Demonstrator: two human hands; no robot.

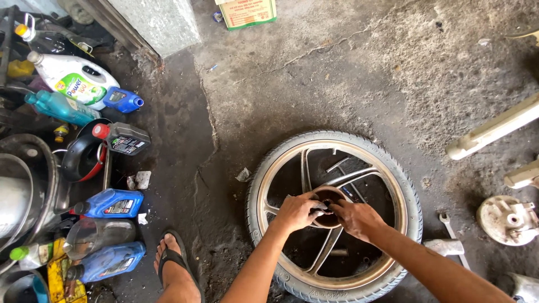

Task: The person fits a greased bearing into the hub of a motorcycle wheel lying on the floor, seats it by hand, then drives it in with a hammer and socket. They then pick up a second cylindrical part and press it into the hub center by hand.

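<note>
The wheel [334, 216] lies flat on the floor [314, 73], at five o'clock in view; left hand [296, 211] and right hand [355, 217] pinch its hub [327, 197], fingers pressed together; likely heavy, stiff, greasy; best gripped by the spokes.

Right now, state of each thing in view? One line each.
Wheel: flat on the floor, tyre on.
Hub: both hands at it.
Left hand: fingers closed on a small part at the hub.
Right hand: fingertips on the hub.
Wrench: lying on the floor, untouched.
Blue oil bottles: capped, lying down.
</note>
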